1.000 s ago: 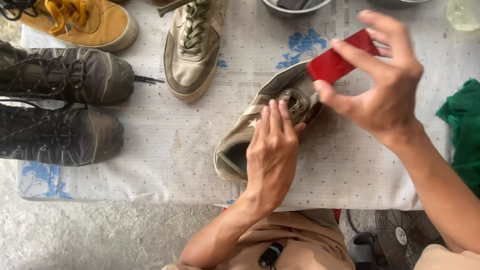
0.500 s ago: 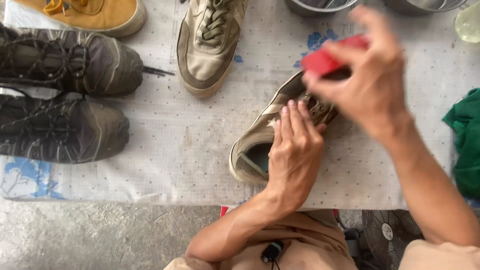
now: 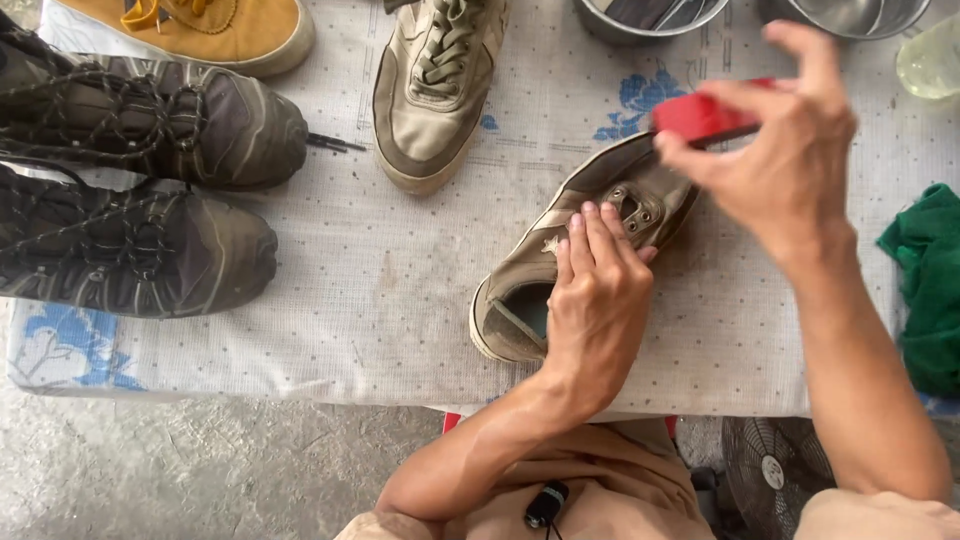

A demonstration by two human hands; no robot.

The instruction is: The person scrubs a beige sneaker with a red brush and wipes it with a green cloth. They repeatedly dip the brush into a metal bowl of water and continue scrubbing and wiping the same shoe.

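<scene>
A worn beige sneaker (image 3: 560, 225) without laces lies on its side on the white cloth-covered table (image 3: 360, 290). My left hand (image 3: 598, 300) rests flat on its side, pressing it down near the eyelets. My right hand (image 3: 785, 160) grips a red brush (image 3: 700, 115) over the sneaker's toe end; the brush is blurred and its bristles are hidden by my fingers.
The matching laced beige sneaker (image 3: 440, 85) stands at the back. Two dark grey hiking boots (image 3: 150, 180) lie at left, a mustard shoe (image 3: 200, 30) behind them. Two metal bowls (image 3: 650, 15) sit at the far edge, a green cloth (image 3: 925, 285) at right, a fan (image 3: 775, 465) below.
My right hand has swept the red brush back and forth over the sneaker's toe end. My left hand stays pressed on the shoe. The view shifted slightly.
</scene>
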